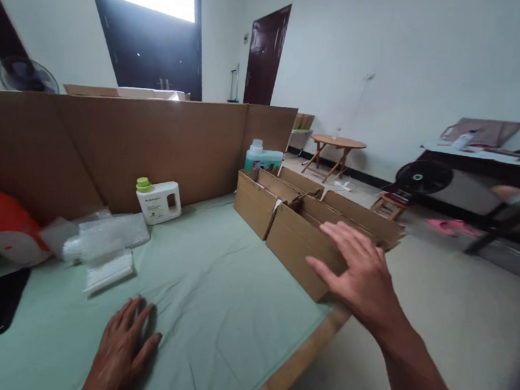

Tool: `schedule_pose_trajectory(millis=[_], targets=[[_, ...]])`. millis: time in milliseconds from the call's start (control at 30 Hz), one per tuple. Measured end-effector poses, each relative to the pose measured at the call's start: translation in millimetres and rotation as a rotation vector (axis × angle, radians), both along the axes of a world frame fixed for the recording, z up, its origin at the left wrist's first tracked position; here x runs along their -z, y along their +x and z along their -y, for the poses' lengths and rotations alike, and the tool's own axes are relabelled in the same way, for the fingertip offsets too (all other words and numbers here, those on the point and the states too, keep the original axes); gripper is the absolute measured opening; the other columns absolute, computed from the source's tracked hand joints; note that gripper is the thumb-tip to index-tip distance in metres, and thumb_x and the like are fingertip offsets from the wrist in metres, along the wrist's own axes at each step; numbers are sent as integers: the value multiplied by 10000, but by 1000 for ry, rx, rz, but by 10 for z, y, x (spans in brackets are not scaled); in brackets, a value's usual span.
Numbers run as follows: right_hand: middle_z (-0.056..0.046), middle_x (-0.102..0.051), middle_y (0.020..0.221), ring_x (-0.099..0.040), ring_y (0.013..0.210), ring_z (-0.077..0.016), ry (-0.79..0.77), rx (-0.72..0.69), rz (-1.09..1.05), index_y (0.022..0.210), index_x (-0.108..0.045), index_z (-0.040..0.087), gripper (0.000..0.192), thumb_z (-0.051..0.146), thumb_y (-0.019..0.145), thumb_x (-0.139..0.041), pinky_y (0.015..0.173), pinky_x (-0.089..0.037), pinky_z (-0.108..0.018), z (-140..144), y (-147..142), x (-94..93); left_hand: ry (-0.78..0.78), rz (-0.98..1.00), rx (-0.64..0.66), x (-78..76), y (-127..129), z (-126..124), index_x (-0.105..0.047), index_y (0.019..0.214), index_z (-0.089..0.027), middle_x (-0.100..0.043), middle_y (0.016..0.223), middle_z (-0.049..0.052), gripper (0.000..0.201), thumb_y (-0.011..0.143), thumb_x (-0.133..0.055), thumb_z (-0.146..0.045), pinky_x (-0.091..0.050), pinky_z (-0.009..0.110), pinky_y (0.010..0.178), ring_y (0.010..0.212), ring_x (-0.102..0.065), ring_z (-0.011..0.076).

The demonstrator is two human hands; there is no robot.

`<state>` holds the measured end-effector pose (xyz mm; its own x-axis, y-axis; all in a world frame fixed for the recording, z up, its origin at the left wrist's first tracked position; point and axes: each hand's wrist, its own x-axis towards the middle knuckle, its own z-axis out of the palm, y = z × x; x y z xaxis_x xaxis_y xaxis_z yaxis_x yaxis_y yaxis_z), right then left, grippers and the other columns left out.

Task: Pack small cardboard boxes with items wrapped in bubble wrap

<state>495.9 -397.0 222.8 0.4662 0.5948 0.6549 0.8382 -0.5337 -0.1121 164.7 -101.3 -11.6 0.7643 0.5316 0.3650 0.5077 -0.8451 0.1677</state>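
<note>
Reaching with right hand (362, 278), fingers spread and gripping nothing, over long brown open cardboard box (315, 243) at table's right edge, lying lengthwise toward far right; left hand (123, 344) pressing flat on pale green cloth (213, 301).

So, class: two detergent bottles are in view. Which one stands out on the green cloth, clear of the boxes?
The white bottle with the lime-green cap, by the cardboard wall. The teal bottle with the pale cap stands behind the open cardboard boxes.
</note>
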Motion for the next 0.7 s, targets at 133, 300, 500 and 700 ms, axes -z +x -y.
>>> schedule_pose_trajectory(millis=[133, 300, 500, 700], targets=[[-194, -747, 1083, -678, 1047, -375, -349, 308, -58, 1204, -665, 122, 469, 395, 824, -646, 861, -502, -485, -28, 547, 122, 163, 36, 217, 155, 135, 328, -581, 1400, -238, -543, 1484, 145, 515, 921, -540, -422, -463, 587, 1038, 1358, -512, 362], [-64, -756, 776, -686, 790, -251, -382, 86, -128, 802, -716, 218, 189, 279, 876, -553, 788, -483, -389, 194, 469, 131, 55, 106, 376, 289, 30, 563, -597, 1373, -319, -618, 1412, 102, 517, 874, -640, -447, -522, 532, 1002, 1293, -583, 344], [-16, -769, 886, -702, 844, -217, -228, -550, -118, 980, -721, 281, 189, 190, 905, -573, 946, -483, -453, 201, -459, 132, -417, 341, 126, -97, -326, 811, -445, 1485, -299, -506, 1513, 115, 728, 809, -660, -462, -464, 552, 1099, 1385, -486, 365], [-77, -672, 1312, -540, 1319, -361, -42, -749, -405, 1354, -580, 388, 482, 517, 895, -649, 1106, -415, -578, 244, -898, 310, -747, 327, -281, -545, -775, 1026, -658, 1261, -226, -723, 1146, 125, 821, 555, -787, -625, -565, 547, 963, 1200, -604, 439]])
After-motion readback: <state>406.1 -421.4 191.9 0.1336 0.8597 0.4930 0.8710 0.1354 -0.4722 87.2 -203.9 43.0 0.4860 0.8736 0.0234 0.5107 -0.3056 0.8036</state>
